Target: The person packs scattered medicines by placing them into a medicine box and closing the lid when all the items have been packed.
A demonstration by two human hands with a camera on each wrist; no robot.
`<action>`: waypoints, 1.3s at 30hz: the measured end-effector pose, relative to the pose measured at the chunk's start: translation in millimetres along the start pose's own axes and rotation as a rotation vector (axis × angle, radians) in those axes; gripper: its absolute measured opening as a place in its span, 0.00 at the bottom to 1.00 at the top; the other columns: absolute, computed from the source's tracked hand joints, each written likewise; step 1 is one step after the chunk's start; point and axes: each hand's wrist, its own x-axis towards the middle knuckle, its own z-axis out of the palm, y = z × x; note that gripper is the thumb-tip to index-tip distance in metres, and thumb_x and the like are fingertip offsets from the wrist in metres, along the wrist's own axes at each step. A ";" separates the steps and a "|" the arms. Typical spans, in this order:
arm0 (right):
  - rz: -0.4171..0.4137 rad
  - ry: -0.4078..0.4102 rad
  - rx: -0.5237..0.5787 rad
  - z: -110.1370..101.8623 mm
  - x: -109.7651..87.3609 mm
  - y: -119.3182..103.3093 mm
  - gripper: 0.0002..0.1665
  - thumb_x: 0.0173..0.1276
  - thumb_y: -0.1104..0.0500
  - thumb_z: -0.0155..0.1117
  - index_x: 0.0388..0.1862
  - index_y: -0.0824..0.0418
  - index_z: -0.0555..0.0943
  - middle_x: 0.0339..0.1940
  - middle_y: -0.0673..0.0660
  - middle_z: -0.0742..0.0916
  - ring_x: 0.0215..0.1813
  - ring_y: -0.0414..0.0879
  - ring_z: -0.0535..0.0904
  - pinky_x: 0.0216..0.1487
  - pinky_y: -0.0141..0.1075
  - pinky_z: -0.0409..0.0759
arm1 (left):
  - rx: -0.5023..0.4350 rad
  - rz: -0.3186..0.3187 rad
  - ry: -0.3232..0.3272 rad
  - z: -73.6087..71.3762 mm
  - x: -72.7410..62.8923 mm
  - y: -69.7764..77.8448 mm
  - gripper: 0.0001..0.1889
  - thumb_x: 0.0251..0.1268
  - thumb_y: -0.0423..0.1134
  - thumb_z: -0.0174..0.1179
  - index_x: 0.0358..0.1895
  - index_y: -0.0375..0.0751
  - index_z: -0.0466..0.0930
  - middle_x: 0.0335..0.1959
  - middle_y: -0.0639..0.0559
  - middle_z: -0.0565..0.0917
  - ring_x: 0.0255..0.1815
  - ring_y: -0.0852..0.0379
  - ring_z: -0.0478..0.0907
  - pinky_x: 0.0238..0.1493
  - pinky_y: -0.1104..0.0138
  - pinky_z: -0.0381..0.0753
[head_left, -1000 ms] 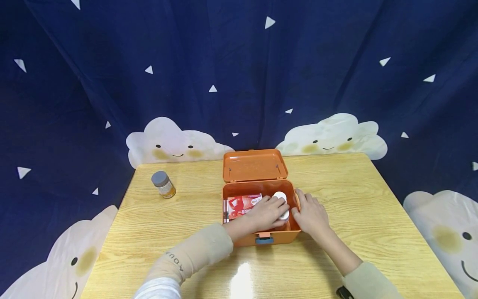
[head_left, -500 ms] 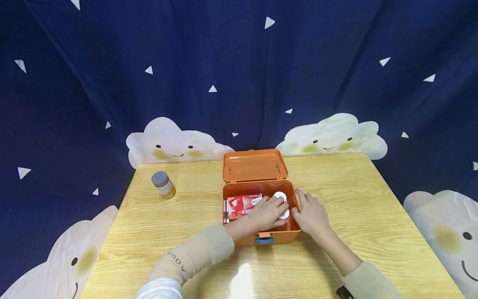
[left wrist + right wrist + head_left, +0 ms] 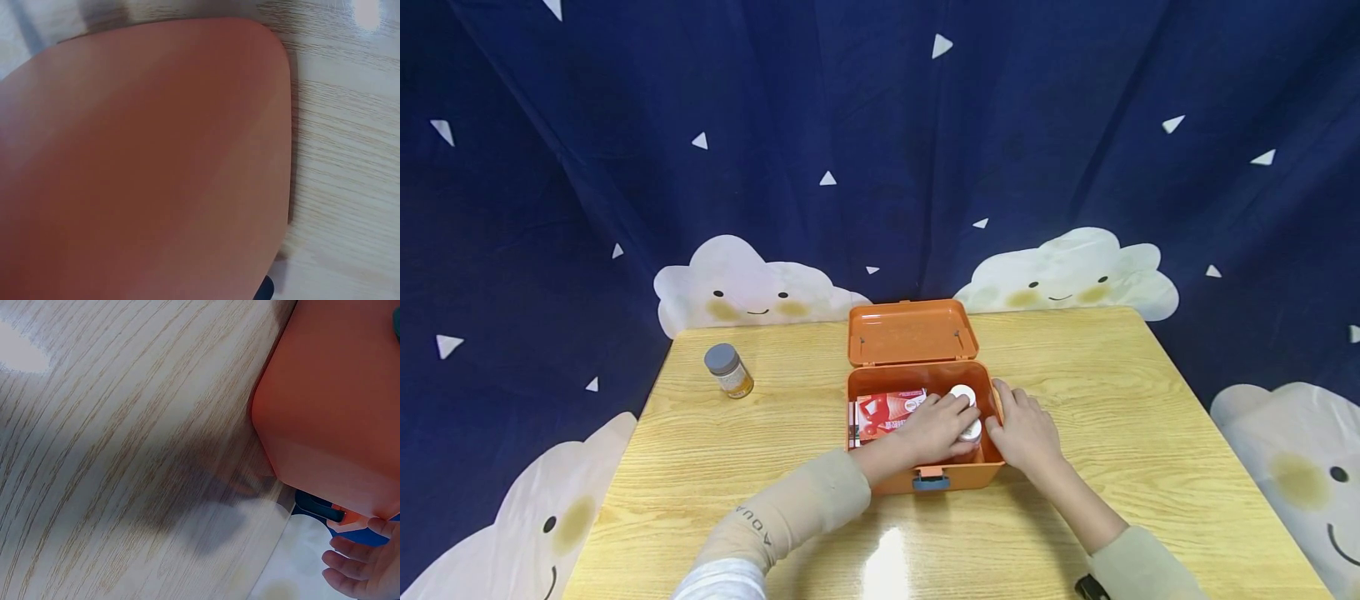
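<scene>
An orange plastic box [image 3: 973, 477] stands on the table with its lid [image 3: 910, 333] folded back. My left hand [image 3: 936, 429] reaches inside, its fingers and thumb about a near white-capped bottle [image 3: 973, 432]; the bottle's body is hidden. Just behind is another white cap [image 3: 961, 391], close to the fingertips. Red-and-white cartons [image 3: 880, 412] fill the box's left part, beneath my forearm. My right hand [image 3: 1026, 429] rests against the right rim, fingers fairly straight. The left wrist view holds only the box's outer wall [image 3: 175, 150]; the right wrist view catches my right fingers [image 3: 350, 569] beside the box.
Toward the left back of the wooden table [image 3: 775, 392] stands a jar [image 3: 730, 372] with a grey cap. A blue latch [image 3: 931, 482] sits on the box's front. Behind the table hangs a dark blue curtain [image 3: 895, 150] with white clouds.
</scene>
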 end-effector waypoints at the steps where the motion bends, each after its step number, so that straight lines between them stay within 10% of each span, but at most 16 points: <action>1: -0.003 0.004 0.000 -0.1 -0.3 -0.2 0.33 0.59 0.54 0.52 0.64 0.62 0.62 0.49 0.67 0.76 0.48 0.63 0.73 0.42 0.56 0.71 | -0.008 0.000 -0.002 0.0 -0.3 -0.6 0.24 0.60 0.60 0.51 0.55 0.51 0.71 0.49 0.56 0.72 0.51 0.59 0.69 0.47 0.65 0.70; 23: 0.015 -0.014 0.007 0.0 0.9 0.3 0.33 0.60 0.54 0.52 0.65 0.61 0.62 0.51 0.67 0.76 0.49 0.63 0.72 0.41 0.57 0.71 | -0.001 -0.046 0.042 -34.4 -16.1 -34.9 0.32 0.61 0.61 0.46 0.64 0.47 0.64 0.62 0.53 0.67 0.62 0.54 0.62 0.61 0.56 0.62; 39: 0.019 -0.022 0.020 -1.5 0.4 -1.0 0.33 0.60 0.54 0.52 0.65 0.61 0.61 0.51 0.67 0.76 0.50 0.63 0.72 0.43 0.57 0.70 | -0.039 -0.237 0.105 -47.6 -33.0 -77.9 0.31 0.62 0.59 0.48 0.64 0.45 0.63 0.63 0.48 0.66 0.64 0.50 0.61 0.63 0.53 0.57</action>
